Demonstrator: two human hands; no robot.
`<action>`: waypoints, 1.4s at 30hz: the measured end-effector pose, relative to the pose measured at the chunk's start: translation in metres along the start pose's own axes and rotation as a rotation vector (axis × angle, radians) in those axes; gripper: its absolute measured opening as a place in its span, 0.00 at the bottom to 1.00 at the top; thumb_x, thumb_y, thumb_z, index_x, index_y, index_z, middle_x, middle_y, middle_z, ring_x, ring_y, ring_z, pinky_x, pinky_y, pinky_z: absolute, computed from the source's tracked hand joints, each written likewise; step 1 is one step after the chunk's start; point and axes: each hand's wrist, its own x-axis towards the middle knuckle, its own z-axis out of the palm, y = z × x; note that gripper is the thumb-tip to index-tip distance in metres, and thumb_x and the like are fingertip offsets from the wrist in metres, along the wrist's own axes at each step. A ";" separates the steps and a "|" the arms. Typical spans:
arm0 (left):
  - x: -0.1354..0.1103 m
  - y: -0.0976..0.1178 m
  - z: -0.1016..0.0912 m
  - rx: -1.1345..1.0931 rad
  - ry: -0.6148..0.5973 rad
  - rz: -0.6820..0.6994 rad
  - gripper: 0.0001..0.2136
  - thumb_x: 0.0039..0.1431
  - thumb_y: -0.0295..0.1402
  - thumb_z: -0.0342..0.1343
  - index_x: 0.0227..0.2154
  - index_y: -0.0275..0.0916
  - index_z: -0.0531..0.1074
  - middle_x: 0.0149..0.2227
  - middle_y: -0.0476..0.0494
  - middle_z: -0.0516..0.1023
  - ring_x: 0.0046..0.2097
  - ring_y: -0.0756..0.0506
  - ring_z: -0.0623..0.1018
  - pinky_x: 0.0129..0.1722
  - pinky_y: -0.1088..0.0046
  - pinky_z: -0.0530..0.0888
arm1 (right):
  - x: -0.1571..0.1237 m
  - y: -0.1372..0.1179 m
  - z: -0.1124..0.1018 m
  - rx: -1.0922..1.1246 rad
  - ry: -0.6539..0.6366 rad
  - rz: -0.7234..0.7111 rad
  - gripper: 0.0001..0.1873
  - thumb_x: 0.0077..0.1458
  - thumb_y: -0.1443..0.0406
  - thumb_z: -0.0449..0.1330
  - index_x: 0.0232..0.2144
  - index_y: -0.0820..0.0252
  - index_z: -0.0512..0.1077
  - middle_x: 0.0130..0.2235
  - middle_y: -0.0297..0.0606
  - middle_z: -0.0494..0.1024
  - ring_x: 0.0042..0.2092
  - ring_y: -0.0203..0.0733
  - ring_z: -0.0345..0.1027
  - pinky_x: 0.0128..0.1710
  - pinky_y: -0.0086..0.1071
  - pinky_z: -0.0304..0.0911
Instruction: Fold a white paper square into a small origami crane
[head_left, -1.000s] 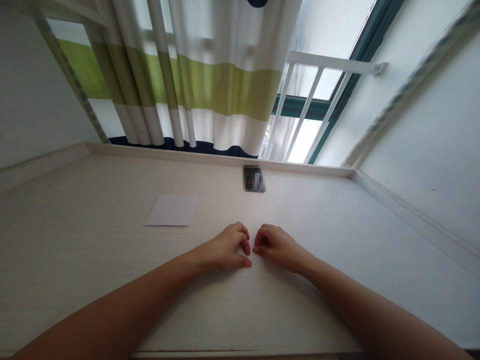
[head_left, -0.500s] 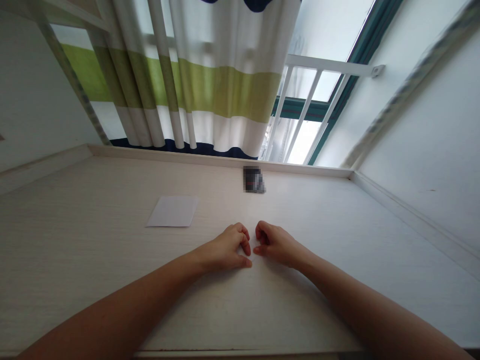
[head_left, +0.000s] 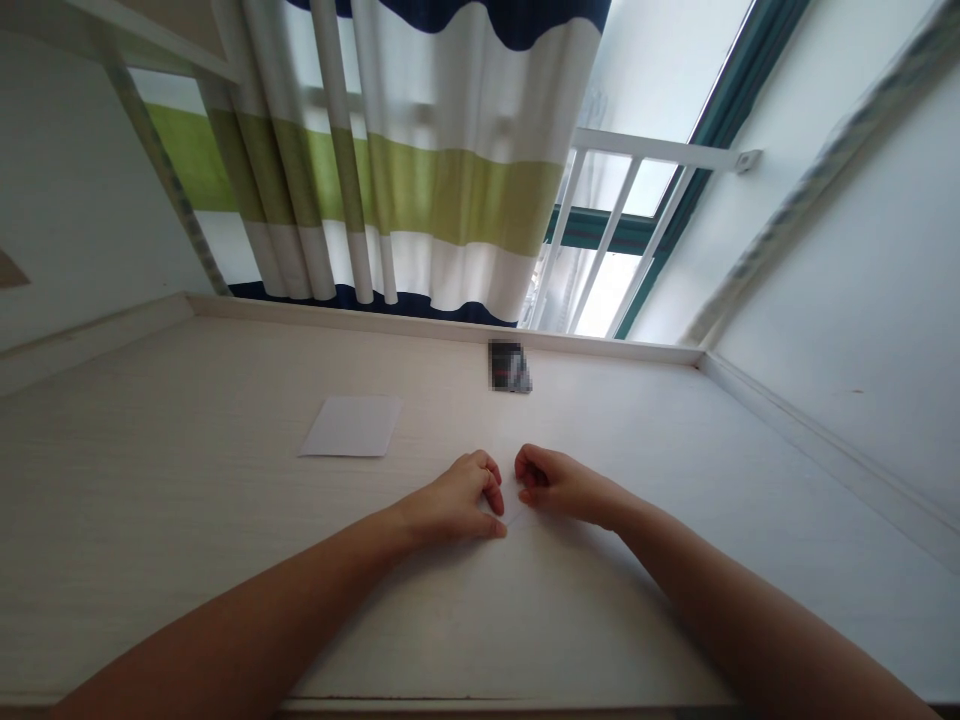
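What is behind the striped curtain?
Past the right edge of the curtain, a white railing and a green-framed window show; the railing's left end disappears behind the curtain. Whatever else the curtain covers cannot be seen.

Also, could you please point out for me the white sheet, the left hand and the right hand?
White sheet (head_left: 351, 427): head view, middle of its upper face.
Left hand (head_left: 456, 500): head view, middle of the hand.
Right hand (head_left: 562, 484): head view, middle of the hand.
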 end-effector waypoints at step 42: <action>-0.002 -0.006 0.012 -0.236 0.078 0.123 0.19 0.42 0.30 0.56 0.41 0.38 0.64 0.38 0.43 0.71 0.39 0.44 0.70 0.39 0.68 0.67 | -0.018 -0.004 0.007 0.114 0.109 -0.096 0.13 0.41 0.71 0.59 0.30 0.59 0.59 0.29 0.31 0.65 0.29 0.34 0.57 0.27 0.28 0.55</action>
